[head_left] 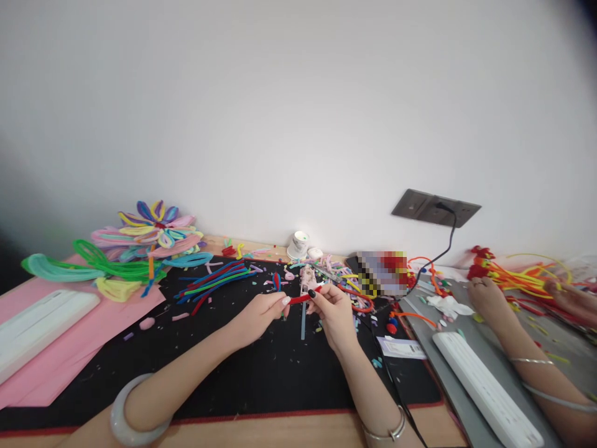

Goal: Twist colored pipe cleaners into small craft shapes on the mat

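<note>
My left hand (262, 318) pinches a short red pipe cleaner (300, 300) between thumb and fingers. The other end sits in the fingertips of my right hand (334, 316), so the red length spans the gap over the black mat (209, 373). A small blue and red loop of pipe cleaner (277, 281) sticks up just behind my left fingers; whether that hand holds it too, I cannot tell. Loose blue, green and red pipe cleaners (217, 283) lie in a bundle to the left. Colourful scraps (326, 269) are heaped behind my right hand.
Pipe-cleaner flowers (161, 230) and a white device (46, 330) rest on pink paper (93, 354) at left. A paper cup (298, 244) stands by the wall. A black cable (433, 258) hangs from the socket. Another person's hands (487, 298) work at right beside another white device (485, 389).
</note>
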Demonstrator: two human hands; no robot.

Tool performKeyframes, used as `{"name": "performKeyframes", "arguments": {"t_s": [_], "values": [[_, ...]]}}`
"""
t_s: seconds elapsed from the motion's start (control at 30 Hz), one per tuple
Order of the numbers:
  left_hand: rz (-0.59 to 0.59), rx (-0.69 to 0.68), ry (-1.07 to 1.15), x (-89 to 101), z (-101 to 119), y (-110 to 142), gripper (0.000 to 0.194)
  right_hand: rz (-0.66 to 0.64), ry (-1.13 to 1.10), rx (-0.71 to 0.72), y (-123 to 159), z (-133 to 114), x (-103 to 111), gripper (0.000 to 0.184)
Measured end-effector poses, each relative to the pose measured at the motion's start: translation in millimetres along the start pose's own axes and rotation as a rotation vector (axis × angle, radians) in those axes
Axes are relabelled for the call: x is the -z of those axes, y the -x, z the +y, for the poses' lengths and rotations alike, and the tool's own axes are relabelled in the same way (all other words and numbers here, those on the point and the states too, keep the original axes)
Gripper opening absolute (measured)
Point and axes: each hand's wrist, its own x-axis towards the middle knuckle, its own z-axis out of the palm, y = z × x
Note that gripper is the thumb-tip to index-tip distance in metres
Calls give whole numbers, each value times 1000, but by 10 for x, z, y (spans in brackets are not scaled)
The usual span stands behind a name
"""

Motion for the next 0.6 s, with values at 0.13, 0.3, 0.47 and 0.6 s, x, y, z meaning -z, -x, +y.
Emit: {"name": "performKeyframes", "arguments": {"t_s": [0.13,0.3,0.47,0.6], "values": [[-29,12,141,-27,-42,-6,43,-37,2,-34,10,-27,-10,19],[-23,43,185,-40,-53,-11,43,-64,47,-34,10,1,14,20],[-32,74,184,5,34,2,43,-26,117,-9,-2,49,37,23],[20,89,180,-29,-20,-11,43,-26,83,-24,7,57,18,25]]}}
